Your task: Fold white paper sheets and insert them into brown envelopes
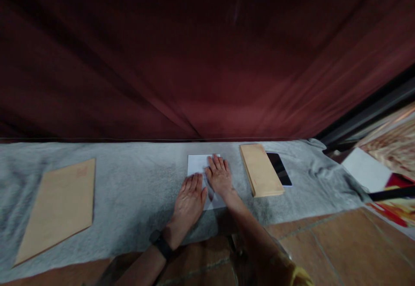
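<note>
A white sheet of paper (197,161) lies on the grey cloth, partly covered by both hands. My left hand (190,197) rests flat on its left side, fingers stretched out and pointing away from me; a dark watch is on that wrist. Pressed on the upper right part of the paper is my right hand (220,176), its fingers extended and slightly spread. Neither hand grips anything. To the right of my right hand sits a stack of brown envelopes (262,171). Whether the paper is folded, I cannot tell.
A dark-screened phone or tablet (279,168) lies partly under the envelope stack. Another, larger brown envelope (60,204) is on the far left of the grey cloth (136,178). Behind rises a dark red curtain (207,83); tiled floor (340,243) shows in front.
</note>
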Motion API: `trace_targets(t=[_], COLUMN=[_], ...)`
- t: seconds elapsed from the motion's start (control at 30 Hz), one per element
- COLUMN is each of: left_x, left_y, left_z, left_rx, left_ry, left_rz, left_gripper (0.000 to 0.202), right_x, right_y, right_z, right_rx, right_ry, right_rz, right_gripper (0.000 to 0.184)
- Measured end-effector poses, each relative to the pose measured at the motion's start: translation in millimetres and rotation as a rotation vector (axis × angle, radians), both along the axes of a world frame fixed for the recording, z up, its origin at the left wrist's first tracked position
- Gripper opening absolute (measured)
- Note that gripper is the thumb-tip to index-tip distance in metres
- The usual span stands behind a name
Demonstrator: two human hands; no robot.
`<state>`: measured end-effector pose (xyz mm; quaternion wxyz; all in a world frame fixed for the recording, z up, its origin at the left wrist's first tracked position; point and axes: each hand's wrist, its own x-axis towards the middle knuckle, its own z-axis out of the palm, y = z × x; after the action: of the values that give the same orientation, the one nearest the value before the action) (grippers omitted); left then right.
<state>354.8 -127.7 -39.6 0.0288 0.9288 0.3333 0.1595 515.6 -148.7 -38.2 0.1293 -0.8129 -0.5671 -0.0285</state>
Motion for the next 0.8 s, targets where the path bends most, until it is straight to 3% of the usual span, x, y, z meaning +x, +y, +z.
trace_targets(t=[0.13, 0.3, 0.8], left_x=[30, 58, 46], left_y=[13, 25, 39], left_z=[5.4, -6.9, -11.5], left_rx=[0.009, -0.045, -0.017], left_ry=[-0.068, -0.097, -0.043], left_rz=[0.048, 0.176, 0.223], left_gripper=[0.056, 0.057, 0.06], right_x=[0, 2, 12], right_y=[-1, 0, -16], right_z=[0.4, -2.4, -7.1], right_rx=[-0.014, -0.055, 0.015], right_ry=[0.008, 0.006, 0.028], right_rz=[0.005, 0.005, -0.041], right_gripper=[0.052, 0.051, 0.054])
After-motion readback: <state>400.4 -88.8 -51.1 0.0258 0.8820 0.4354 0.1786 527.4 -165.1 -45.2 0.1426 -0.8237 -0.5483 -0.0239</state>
